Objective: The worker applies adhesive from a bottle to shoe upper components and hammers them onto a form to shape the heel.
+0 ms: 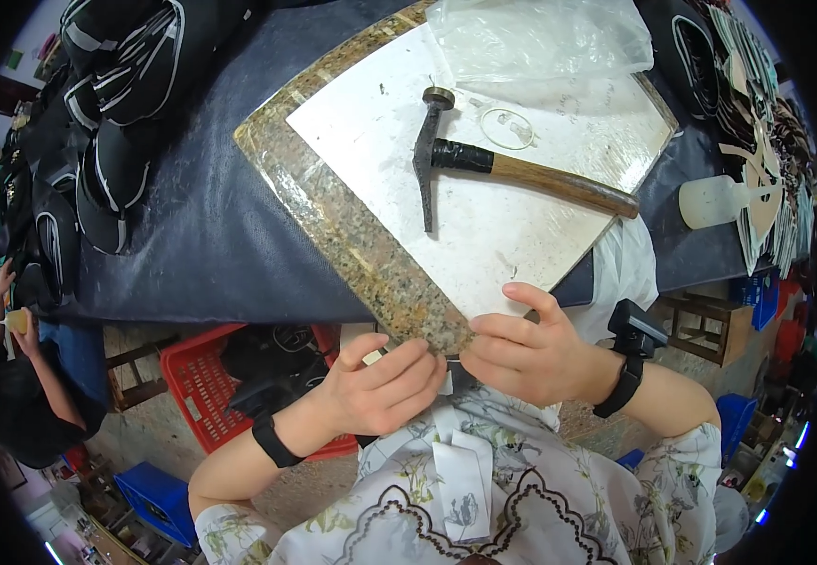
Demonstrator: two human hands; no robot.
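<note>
Both my hands are at the near corner of a stone slab point(408, 297) with a white board point(380, 151) on it. My left hand point(380, 386) is closed with curled fingers, and a small pale bit shows beside its index finger. My right hand point(531, 353) is bent round at the slab's corner, its index finger lifted apart from the others. Whatever the fingers may hold is hidden behind them. Farther off on the board lies a hammer point(540, 179) with a dark head and a wooden handle, touched by neither hand.
A thin pale ring point(507, 128) and a clear plastic bag point(540, 42) lie on the board. At right stand a translucent bottle point(710, 202) and stacked cut pieces point(776, 160). Black caps point(112, 179) pile up at left. A red basket point(201, 391) sits below the table; another person point(32, 386) is at far left.
</note>
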